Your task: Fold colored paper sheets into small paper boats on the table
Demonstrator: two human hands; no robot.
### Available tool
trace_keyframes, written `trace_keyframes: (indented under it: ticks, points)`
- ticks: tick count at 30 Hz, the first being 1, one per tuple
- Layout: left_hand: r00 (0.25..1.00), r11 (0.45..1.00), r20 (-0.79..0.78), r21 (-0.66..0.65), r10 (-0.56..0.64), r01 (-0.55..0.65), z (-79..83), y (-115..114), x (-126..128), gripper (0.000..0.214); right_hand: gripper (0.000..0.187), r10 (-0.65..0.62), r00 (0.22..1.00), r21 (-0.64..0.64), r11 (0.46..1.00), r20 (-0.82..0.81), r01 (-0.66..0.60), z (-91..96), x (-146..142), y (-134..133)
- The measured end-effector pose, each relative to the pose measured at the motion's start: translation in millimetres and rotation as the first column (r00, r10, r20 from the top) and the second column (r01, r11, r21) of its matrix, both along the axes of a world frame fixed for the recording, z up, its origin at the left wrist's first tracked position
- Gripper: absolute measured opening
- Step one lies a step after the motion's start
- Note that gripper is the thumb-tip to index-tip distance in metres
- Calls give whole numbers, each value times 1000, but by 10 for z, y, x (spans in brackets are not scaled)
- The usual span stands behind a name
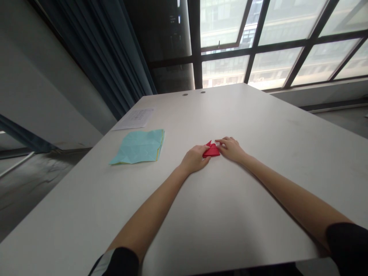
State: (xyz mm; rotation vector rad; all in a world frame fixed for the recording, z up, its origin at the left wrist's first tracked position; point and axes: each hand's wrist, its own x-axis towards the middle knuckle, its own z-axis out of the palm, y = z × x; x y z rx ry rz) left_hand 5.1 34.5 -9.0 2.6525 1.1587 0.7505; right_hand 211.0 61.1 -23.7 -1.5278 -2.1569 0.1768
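Note:
A small folded piece of red paper (211, 150) lies on the white table (230, 199) between my two hands. My left hand (195, 158) rests on its left side, fingers curled and pressing the paper down. My right hand (231, 148) comes in from the right, its fingertips pinched on the upper right edge of the red paper. Both forearms stretch out across the tabletop. The part of the paper under my fingers is hidden.
A stack of creased light blue paper sheets (140, 147) lies to the left of my hands. A white printed sheet (134, 118) sits further back near the left edge. Dark curtains (115, 61) and large windows (273, 42) stand behind the table.

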Motion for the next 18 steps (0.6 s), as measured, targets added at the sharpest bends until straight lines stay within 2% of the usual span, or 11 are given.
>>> trace_keyframes:
  ticks: [5, 12, 15, 18]
  points:
    - [993, 997, 115, -69, -20, 28, -25, 22, -24, 48, 33, 15, 999, -75, 997, 47, -11, 50, -9, -30]
    - [976, 995, 216, -93, -24, 45, -55, 67, -36, 29, 25, 37, 999, -62, 997, -20, -38, 61, -4, -28]
    - [937, 992, 349, -123, 33, 10, -71, 109, -39, 25, 23, 63, 995, -57, 996, -71, -67, 67, 0, -19]
    - [847, 979, 514, -202, 137, -36, -87, 155, -44, 22, 25, 104, 970, -98, 987, -218, -128, 81, 2, -12]
